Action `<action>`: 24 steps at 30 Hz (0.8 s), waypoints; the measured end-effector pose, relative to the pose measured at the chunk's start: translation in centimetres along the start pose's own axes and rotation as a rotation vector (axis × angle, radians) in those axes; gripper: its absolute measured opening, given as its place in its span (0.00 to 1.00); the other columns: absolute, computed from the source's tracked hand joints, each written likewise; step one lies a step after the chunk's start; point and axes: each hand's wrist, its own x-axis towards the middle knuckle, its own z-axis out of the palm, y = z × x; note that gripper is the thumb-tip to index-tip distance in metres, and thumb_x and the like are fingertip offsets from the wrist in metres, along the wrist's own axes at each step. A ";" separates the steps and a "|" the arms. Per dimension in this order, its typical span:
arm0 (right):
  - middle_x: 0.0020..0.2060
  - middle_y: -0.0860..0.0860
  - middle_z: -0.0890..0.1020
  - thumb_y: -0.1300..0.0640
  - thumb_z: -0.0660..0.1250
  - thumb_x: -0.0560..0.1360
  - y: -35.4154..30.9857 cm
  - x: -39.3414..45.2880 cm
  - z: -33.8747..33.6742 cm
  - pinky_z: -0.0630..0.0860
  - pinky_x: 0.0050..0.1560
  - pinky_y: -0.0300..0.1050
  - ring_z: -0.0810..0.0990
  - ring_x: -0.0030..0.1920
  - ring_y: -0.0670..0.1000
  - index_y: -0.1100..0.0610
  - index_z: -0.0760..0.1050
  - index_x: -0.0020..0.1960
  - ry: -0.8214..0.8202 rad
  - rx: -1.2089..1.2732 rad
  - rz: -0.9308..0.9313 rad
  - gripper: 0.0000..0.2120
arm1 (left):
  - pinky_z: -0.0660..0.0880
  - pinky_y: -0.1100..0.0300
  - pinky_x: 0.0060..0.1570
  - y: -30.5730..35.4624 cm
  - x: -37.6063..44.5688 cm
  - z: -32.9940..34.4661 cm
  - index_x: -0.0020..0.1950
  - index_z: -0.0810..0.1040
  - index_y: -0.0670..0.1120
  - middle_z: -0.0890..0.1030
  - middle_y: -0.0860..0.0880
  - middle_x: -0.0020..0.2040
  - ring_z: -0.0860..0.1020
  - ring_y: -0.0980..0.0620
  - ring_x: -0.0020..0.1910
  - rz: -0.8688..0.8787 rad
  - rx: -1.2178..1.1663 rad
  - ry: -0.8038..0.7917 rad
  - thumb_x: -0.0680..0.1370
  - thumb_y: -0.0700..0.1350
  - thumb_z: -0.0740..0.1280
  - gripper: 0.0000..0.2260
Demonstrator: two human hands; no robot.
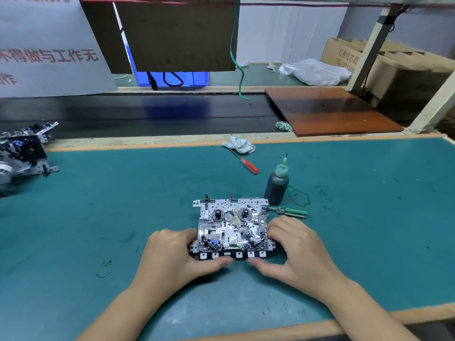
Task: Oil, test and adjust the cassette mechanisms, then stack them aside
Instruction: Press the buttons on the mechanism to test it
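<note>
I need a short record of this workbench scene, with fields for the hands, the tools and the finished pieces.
mechanism: cassette mechanism lies on the green mat
left hand: grips its left end
right hand: grips its right end
oil: dark oil bottle upright behind the mechanism
tools: green screwdriver by its right corner; red screwdriver farther back
set aside: other mechanisms at far left

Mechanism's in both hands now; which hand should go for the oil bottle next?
Right, probably. The oil bottle stands just beyond the right hand, off the cassette mechanism's far right corner. The left hand would have to cross over the mechanism.
</note>
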 end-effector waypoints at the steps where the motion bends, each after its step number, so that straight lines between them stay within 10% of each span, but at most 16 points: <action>1: 0.34 0.49 0.76 0.40 0.64 0.69 0.0 0.0 0.0 0.68 0.38 0.41 0.74 0.35 0.52 0.59 0.74 0.36 -0.005 -0.014 0.019 0.21 | 0.54 0.69 0.22 -0.1 0.0 -0.1 0.24 0.64 0.57 0.64 0.49 0.17 0.70 0.47 0.25 0.021 -0.026 -0.010 0.59 0.73 0.62 0.22; 5: 0.37 0.49 0.77 0.39 0.61 0.72 0.1 0.1 0.0 0.68 0.40 0.40 0.76 0.37 0.51 0.59 0.76 0.40 -0.030 -0.041 0.043 0.22 | 0.60 0.72 0.25 -0.4 -0.1 0.1 0.31 0.57 0.66 0.61 0.53 0.17 0.69 0.51 0.20 0.074 -0.038 -0.004 0.58 0.76 0.62 0.19; 12: 0.38 0.48 0.76 0.36 0.64 0.67 0.2 0.0 -0.3 0.69 0.42 0.41 0.74 0.39 0.50 0.58 0.74 0.39 -0.084 0.032 0.079 0.24 | 0.65 0.66 0.20 -0.6 -0.3 0.5 0.30 0.77 0.49 0.66 0.50 0.18 0.67 0.51 0.18 0.087 0.050 0.005 0.65 0.64 0.63 0.19; 24: 0.40 0.48 0.79 0.36 0.61 0.71 0.1 -0.2 -0.7 0.70 0.42 0.41 0.76 0.40 0.51 0.58 0.77 0.41 -0.100 0.015 0.072 0.24 | 0.57 0.68 0.23 -0.6 -0.4 -0.6 0.35 0.64 0.55 0.66 0.52 0.18 0.67 0.52 0.23 0.218 -0.061 -0.044 0.66 0.73 0.61 0.22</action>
